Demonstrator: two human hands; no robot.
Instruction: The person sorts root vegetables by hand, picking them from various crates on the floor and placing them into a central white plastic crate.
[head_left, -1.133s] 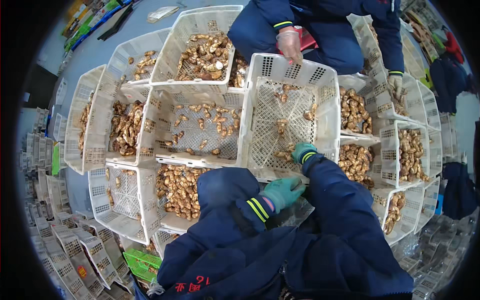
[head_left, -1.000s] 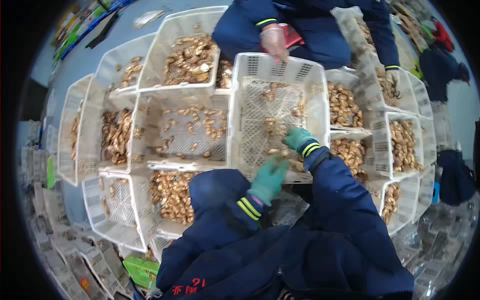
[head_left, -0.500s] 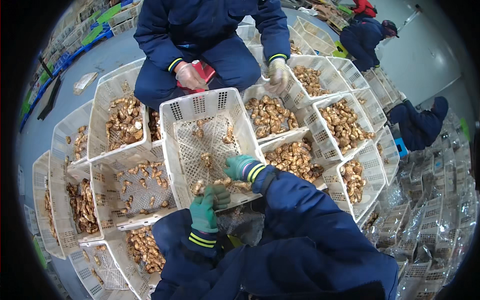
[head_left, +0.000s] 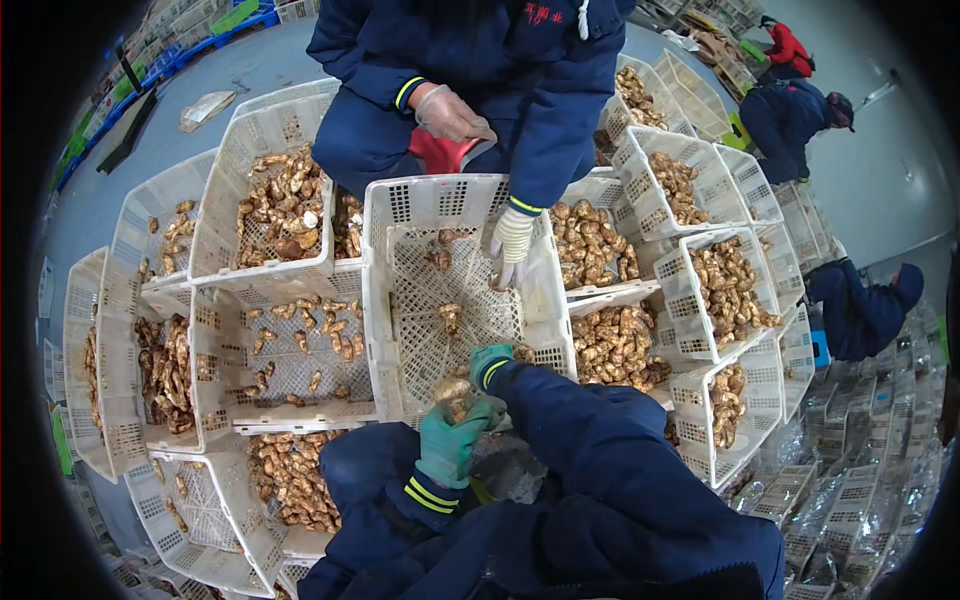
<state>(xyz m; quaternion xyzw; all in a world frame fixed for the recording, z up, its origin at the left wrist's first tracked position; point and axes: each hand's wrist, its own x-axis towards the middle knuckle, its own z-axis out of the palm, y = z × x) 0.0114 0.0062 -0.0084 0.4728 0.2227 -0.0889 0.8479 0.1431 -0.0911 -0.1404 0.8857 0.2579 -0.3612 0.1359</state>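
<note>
A white plastic crate [head_left: 381, 300] stands in front of me with a few brown mushrooms on its perforated floor. My left hand [head_left: 448, 440], in a green glove, is closed round a pale brown mushroom [head_left: 452, 392] at the crate's near edge. Just to its right, my right hand [head_left: 490, 362], also gloved in green, reaches low into the crate, its fingers partly hidden. Beside that hand lies another mushroom [head_left: 523, 353]. One upright mushroom [head_left: 450, 318] sits mid-crate. From the far side, a co-worker's gloved hand [head_left: 513, 240] reaches in and touches a small mushroom.
Crates of mushrooms surround me: a sparsely filled crate [head_left: 290, 395] on the left, fuller crates [head_left: 625, 300] on the right. The co-worker sits opposite, a red object [head_left: 440, 150] in their lap. Clear plastic-covered crates [head_left: 850, 440] lie at far right, where other people work.
My view has shifted. My left hand now holds a mushroom up at the crate's near edge. The co-worker's striped-glove hand has moved from the crates at right into the middle crate.
</note>
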